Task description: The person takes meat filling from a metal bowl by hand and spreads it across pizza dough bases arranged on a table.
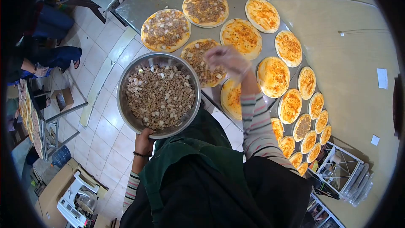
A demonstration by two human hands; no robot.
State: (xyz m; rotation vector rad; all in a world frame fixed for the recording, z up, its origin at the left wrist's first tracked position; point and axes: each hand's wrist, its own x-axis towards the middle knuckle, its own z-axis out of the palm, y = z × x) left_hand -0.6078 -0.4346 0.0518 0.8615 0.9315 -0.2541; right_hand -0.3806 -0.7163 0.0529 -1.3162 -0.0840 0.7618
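My left hand [144,144] is closed on the near rim of a large steel bowl [122,95]. Crumbled cooked ground meat [160,95] with pale diced chunks fills much of the bowl. My right hand [228,61], seemingly in a thin clear glove, hovers over a round pizza [200,61] scattered with meat and white chunks. Motion smears its fingers, so whether they hold anything is unclear. Just right of that hand lies a pizza with orange sauce only [241,38]. Below my right wrist, another sauced round [230,98] is partly covered by my sleeve.
Several meat-topped pizzas [166,29] and sauce-covered rounds [273,76] spread over the metal table [139,6], which runs along the wall. A wire rack [339,169] stands at lower right. At left are other people's legs, a cardboard box [62,99] and a table of flat rounds [31,118].
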